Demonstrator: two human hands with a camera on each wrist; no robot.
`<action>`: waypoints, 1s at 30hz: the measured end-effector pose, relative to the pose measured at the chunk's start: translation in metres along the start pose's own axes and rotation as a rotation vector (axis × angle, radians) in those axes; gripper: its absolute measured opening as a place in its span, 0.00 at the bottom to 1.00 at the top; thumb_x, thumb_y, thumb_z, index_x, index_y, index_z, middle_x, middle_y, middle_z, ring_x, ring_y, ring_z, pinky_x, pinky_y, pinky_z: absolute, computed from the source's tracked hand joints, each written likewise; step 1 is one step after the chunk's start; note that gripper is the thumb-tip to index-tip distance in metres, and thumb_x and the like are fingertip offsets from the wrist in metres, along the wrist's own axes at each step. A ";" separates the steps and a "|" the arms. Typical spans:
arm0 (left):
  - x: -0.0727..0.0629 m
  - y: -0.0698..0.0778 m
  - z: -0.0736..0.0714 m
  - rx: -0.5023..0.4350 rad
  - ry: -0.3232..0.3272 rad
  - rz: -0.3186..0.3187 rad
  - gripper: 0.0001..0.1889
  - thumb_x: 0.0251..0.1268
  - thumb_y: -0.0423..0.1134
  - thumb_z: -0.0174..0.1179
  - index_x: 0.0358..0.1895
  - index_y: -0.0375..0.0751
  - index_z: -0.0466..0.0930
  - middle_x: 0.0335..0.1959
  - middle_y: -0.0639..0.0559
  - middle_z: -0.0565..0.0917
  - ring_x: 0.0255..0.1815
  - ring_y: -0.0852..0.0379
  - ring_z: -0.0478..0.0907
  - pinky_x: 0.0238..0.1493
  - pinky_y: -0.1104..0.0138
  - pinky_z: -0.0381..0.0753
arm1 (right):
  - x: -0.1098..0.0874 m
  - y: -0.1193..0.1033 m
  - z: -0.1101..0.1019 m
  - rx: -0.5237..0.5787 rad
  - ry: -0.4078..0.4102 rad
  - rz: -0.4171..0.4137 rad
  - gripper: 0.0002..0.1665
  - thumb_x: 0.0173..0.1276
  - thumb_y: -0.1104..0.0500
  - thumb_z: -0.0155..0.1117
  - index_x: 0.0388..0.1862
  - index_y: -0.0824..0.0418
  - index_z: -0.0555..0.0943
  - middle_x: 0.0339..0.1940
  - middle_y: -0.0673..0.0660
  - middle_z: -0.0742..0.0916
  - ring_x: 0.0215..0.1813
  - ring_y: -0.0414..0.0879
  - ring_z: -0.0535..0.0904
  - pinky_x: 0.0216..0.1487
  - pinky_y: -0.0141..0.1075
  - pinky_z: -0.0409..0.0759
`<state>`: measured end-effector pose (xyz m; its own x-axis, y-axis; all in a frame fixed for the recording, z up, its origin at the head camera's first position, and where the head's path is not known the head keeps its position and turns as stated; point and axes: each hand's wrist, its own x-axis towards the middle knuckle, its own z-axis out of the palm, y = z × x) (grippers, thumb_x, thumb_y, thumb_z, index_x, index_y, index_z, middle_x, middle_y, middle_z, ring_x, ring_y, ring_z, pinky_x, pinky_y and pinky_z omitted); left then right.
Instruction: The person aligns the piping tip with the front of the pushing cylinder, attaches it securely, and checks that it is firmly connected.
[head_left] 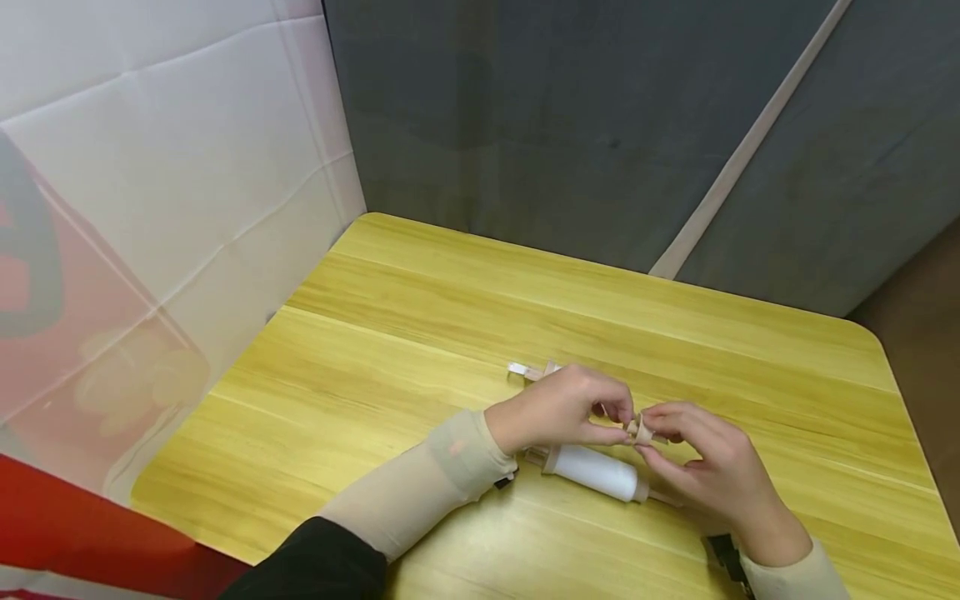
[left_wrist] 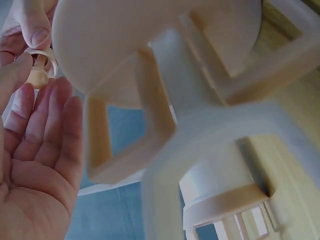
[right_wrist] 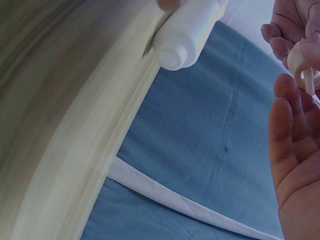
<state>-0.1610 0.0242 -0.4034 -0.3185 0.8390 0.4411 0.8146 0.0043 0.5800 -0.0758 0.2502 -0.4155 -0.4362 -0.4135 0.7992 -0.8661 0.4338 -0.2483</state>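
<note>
The step in hand looks like close two-handed work on a small beige plastic ring with a stem (head_left: 642,431), held up right of centre in the head view. The left hand (head_left: 562,408) pinches it between thumb and fingertips; the right hand (head_left: 720,458) pinches its other side. Whether it is one part or two being joined or parted, I cannot tell. The next move seems to call for one hand holding firm while the other turns, presses or pulls in line with the stem.

Just below the left hand, a white cylinder with beige collars (head_left: 596,472) lies on the yellow wood-grained bench (head_left: 360,383); a beige piece with a white tip (head_left: 534,373) shows beyond that hand, partly hidden.

The left wrist view adds a rounded knob at the ring, upper left, and a large beige disc with angular loops (left_wrist: 100,50) filling its middle. The right wrist view, at its right edge, shows the stem jutting from the ring.
</note>
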 end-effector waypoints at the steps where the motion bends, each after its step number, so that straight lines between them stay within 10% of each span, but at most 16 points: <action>1: 0.000 0.000 0.000 0.007 -0.004 -0.001 0.05 0.67 0.31 0.74 0.37 0.42 0.85 0.35 0.52 0.88 0.37 0.56 0.86 0.45 0.77 0.81 | 0.000 0.000 0.000 -0.002 -0.001 0.000 0.22 0.80 0.50 0.66 0.37 0.69 0.87 0.37 0.61 0.90 0.34 0.45 0.87 0.42 0.24 0.84; 23: -0.001 0.004 -0.009 0.071 -0.075 0.047 0.06 0.75 0.34 0.67 0.46 0.43 0.93 0.43 0.55 0.91 0.42 0.63 0.83 0.47 0.78 0.78 | 0.009 -0.008 0.002 0.095 0.026 0.013 0.21 0.78 0.53 0.68 0.38 0.73 0.87 0.37 0.64 0.90 0.34 0.43 0.84 0.39 0.24 0.82; 30: -0.006 -0.007 -0.037 0.107 -0.064 -0.092 0.08 0.72 0.37 0.71 0.50 0.42 0.92 0.48 0.54 0.90 0.47 0.59 0.84 0.52 0.73 0.78 | 0.009 -0.005 -0.003 0.133 0.056 0.041 0.23 0.77 0.53 0.71 0.37 0.75 0.86 0.37 0.66 0.90 0.38 0.41 0.85 0.40 0.24 0.83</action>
<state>-0.1829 -0.0008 -0.3841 -0.3656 0.8652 0.3432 0.8316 0.1381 0.5379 -0.0744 0.2466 -0.4057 -0.4606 -0.3508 0.8153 -0.8742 0.3382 -0.3484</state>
